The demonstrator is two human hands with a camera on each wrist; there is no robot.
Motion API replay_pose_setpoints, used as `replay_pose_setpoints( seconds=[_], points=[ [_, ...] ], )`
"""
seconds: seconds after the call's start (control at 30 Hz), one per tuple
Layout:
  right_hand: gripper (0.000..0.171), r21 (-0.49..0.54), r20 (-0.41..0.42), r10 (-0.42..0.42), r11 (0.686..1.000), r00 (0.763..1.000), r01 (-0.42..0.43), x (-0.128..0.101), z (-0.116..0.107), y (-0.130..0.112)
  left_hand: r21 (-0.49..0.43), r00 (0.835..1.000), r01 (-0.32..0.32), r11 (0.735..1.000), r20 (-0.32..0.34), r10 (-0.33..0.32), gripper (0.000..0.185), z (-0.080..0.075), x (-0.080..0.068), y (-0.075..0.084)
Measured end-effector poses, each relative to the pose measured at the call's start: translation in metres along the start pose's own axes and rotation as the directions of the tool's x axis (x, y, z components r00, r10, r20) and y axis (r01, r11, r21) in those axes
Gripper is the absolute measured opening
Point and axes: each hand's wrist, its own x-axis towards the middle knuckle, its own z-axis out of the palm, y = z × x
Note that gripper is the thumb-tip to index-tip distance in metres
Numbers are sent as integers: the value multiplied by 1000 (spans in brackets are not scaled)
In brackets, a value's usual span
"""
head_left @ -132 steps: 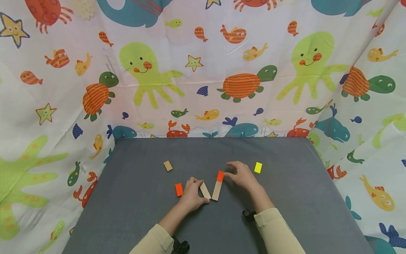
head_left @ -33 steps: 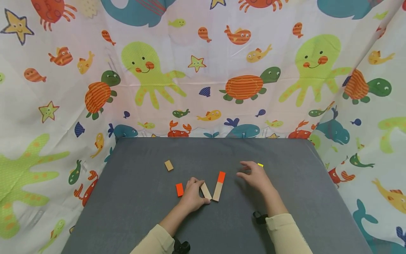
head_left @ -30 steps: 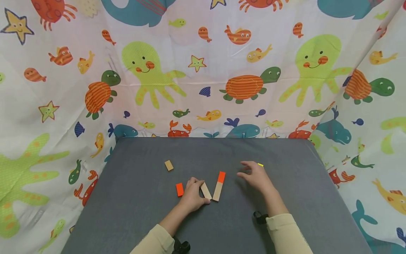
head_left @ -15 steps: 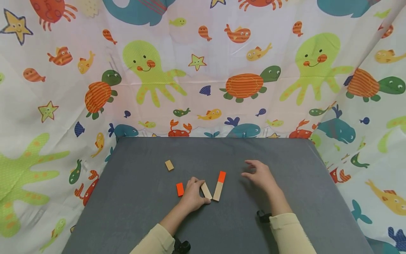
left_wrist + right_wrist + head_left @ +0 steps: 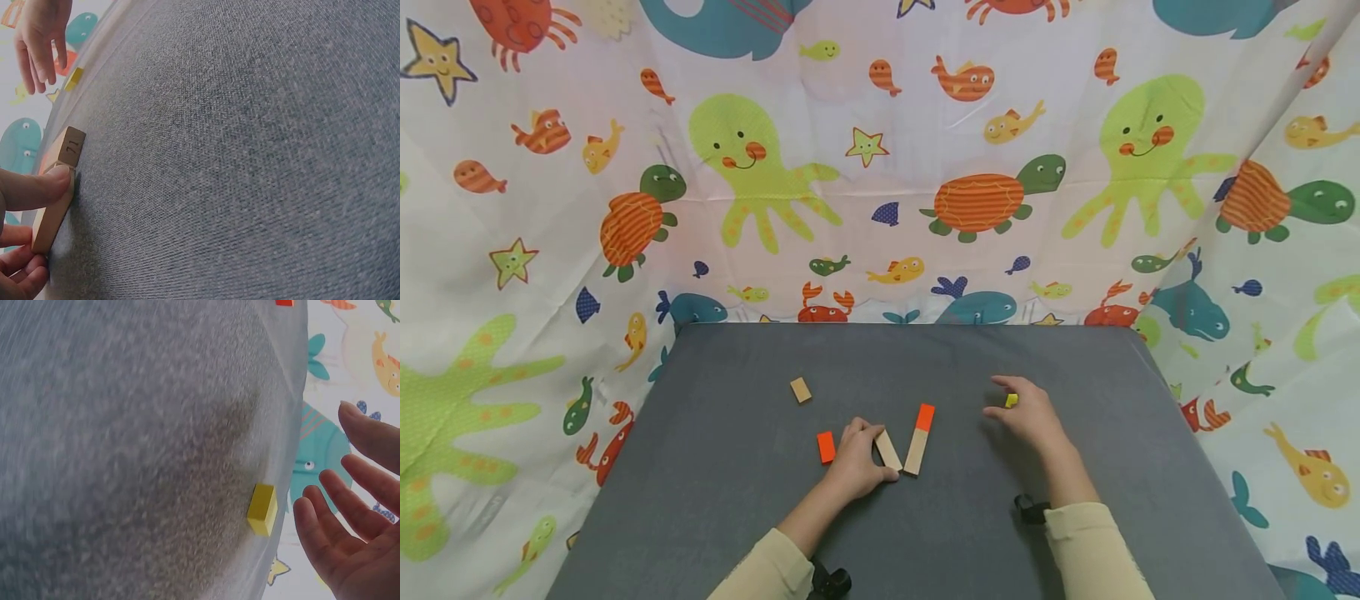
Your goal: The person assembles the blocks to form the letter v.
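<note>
My left hand (image 5: 852,462) pinches a plain wooden block (image 5: 887,450) lengthwise, thumb at its near end and fingers at its far end. In the left wrist view, the thumb crosses the wooden block (image 5: 53,219). Just right of it lies another plain wooden block (image 5: 915,452), with an orange block (image 5: 926,417) end to end at its far end. The two rows lean apart like a V. My right hand (image 5: 1030,412) hovers with fingers spread above a yellow block (image 5: 1012,400). The right wrist view shows the yellow block (image 5: 262,509) on the cloth, apart from the fingers.
A second orange block (image 5: 826,447) lies just left of my left hand. Farther back on the left is a small tan wooden block (image 5: 801,390). Grey cloth covers the table (image 5: 722,467), and a sea-animal curtain (image 5: 865,225) hangs behind and along the sides.
My right hand has moved right from beside the orange block at the row's end to over the yellow block, which it briefly hid. My left hand keeps its grip in place.
</note>
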Motion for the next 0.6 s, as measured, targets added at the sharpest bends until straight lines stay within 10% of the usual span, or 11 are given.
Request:
replay_pose_setpoints(
  seconds=[0.6],
  points=[
    [64, -15, -15, 50, 999, 999, -51, -2, -12, 15, 4, 1000, 6, 1000, -2, -6, 83, 0, 0, 0]
  ],
)
